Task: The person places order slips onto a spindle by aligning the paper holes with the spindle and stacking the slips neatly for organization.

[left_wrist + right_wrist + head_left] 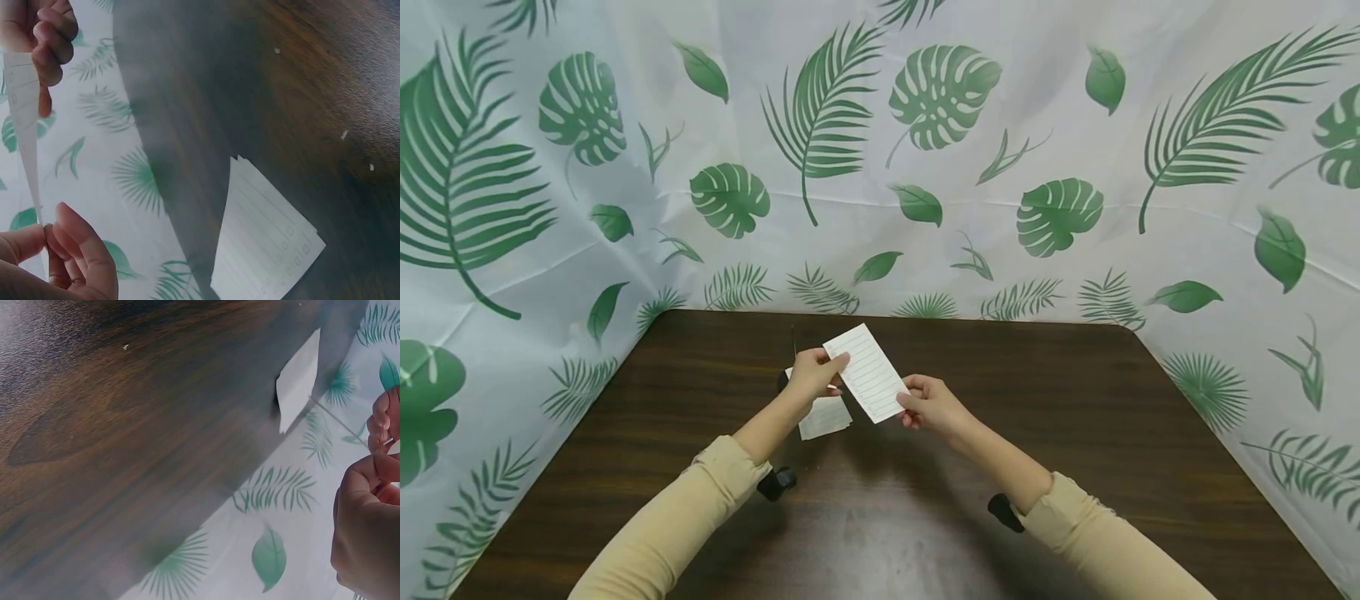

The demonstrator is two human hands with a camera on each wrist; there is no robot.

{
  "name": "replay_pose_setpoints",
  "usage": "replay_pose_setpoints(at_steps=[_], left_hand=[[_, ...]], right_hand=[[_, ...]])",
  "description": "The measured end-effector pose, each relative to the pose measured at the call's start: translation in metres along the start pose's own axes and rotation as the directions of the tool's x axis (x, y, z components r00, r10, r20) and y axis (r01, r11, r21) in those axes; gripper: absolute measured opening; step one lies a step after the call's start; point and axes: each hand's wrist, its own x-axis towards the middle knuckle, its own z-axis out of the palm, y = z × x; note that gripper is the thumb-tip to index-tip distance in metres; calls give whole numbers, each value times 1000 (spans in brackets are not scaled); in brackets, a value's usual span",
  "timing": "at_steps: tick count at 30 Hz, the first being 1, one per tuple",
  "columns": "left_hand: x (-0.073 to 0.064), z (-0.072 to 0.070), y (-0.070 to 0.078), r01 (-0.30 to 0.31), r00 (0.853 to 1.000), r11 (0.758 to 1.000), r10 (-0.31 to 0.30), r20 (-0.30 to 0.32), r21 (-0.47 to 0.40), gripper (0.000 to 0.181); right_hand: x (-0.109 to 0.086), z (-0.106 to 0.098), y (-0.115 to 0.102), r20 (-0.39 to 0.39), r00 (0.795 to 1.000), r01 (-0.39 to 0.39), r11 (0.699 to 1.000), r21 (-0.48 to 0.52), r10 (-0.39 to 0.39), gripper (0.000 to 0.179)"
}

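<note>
Both hands hold a white lined sheet of paper [867,372] up over the table, tilted. My left hand [811,375] pinches its upper left edge between thumb and fingers. At the lower right corner my right hand [934,406] pinches it the same way. In the left wrist view the sheet [24,115] shows nearly edge-on, with small checkboxes printed on it. Below the left hand lie a few similar papers [824,418], overlapping one another. A thin upright rod [337,420] rises by those papers, and a dark object [782,382] is partly hidden behind the left hand.
The dark wooden table [1112,433] ends at a white curtain [850,250] printed with green leaves. Tiny white scraps [344,134] are scattered on the tabletop. Black wrist devices [777,482] sit under both forearms.
</note>
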Motion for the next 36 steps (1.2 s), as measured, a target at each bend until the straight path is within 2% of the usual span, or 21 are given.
replay_pose_setpoints(at_steps=[11,15,19,23,27,29,32,36], left_hand=[[5,-11,9,-15,1000,999,16,-20,40,23],[6,-16,13,-24,999,999,25,-26,24,24],[6,-21,17,-34,999,999,34,-20,5,33],[4,-30,19,-40,999,999,41,-9,34,43],[1,-38,17,-47,999,998,48,-13,47,37],[-1,-40,14,-62,998,997,63,-15,45,30],[-3,-40,11,-114,993,992,115,-21,61,25],[-2,-38,11,-176,980,978,184,-69,107,23]], right_hand=[[2,10,-2,6,999,32,999,-43,-31,15],[5,11,-4,13,999,34,997,-67,-33,17],[7,13,-6,-5,1000,27,996,-90,-28,17],[8,17,-8,-31,999,21,996,-81,-24,16],[8,23,-8,-21,1000,14,998,-56,-15,16],[7,26,-8,-15,1000,-2,999,-44,1,16],[7,27,-8,-16,1000,-8,1000,-30,8,16],[8,26,-10,-8,1000,2,1000,-26,-3,16]])
